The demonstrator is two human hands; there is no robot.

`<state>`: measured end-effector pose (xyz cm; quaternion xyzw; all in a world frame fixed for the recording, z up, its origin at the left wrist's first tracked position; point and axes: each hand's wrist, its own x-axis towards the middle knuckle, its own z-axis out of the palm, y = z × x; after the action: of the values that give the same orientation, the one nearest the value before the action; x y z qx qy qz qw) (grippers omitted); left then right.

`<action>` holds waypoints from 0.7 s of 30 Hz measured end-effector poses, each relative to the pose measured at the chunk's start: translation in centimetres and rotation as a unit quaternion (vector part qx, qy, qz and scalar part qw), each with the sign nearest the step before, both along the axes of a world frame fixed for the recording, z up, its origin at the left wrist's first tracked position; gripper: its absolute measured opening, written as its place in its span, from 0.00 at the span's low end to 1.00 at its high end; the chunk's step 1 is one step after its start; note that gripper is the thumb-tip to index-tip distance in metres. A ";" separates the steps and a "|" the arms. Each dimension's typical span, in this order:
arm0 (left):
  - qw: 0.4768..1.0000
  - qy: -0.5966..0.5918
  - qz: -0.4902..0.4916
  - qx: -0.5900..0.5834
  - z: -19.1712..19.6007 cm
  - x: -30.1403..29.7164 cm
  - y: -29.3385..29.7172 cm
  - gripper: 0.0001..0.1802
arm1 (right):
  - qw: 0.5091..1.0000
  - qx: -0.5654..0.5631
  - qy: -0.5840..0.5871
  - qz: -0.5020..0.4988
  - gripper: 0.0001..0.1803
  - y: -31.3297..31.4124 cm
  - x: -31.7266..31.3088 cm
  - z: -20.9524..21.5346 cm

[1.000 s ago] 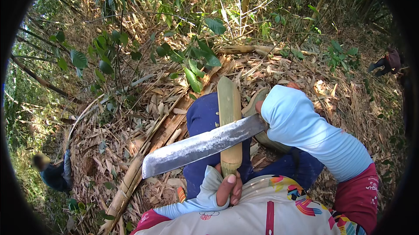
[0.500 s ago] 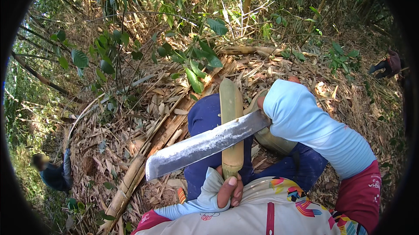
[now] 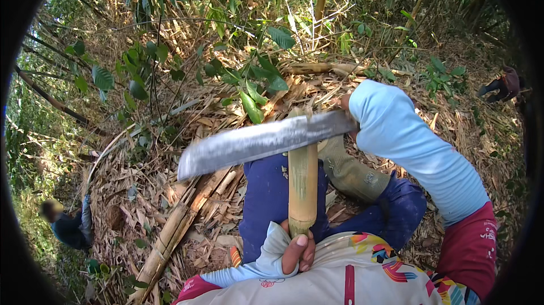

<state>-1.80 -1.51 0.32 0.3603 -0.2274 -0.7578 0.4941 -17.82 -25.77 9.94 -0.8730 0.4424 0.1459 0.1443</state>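
Close to my body, my left hand [image 3: 298, 253] is closed around the near end of a bamboo piece [image 3: 302, 186], which points away from me over my left thigh. My right hand [image 3: 347, 104] grips a machete [image 3: 255, 143]; its handle and most of the fingers are hidden behind the blue sleeve. The wide, worn blade lies across the bamboo in the picture, near its far end, and reaches out to the left. Motion smears the blade a little. Whether it touches the bamboo I cannot tell.
Dry leaves and husks [image 3: 153, 191] cover the ground. A split bamboo trunk [image 3: 170, 237] lies to the left, and a leafy branch [image 3: 255, 81] hangs ahead. My boot [image 3: 354, 172] shows beside the bamboo. One person [image 3: 71, 225] is far left, another [image 3: 504, 85] far right.
The machete and my right hand have moved away from me, from the middle of the bamboo toward its far end. My left hand and the bamboo's near end stay in place.
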 end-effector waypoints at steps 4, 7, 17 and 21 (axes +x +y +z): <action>0.999 0.013 -0.040 -0.020 0.4 0.1 -0.2 0.09 | 0.979 -0.114 -0.077 -0.153 0.14 -2.4 -1.5 -0.1; 0.998 0.028 -0.044 -0.020 0.2 0.2 -0.5 0.10 | 0.966 -0.106 -0.146 -0.187 0.14 -2.5 -2.7 -0.6; 0.999 0.026 -0.029 -0.017 0.7 0.3 -0.6 0.10 | 0.972 -0.163 -0.167 0.029 0.14 6.5 -3.1 -0.6; 0.999 0.029 -0.026 -0.014 0.7 0.1 -0.6 0.10 | 0.979 -0.156 -0.096 0.085 0.11 7.6 -2.9 -0.9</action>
<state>-1.73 -2.16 0.98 0.3251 -0.2331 -0.7773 0.4855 -20.72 -18.15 9.01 -0.9293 0.3676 0.0028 0.0350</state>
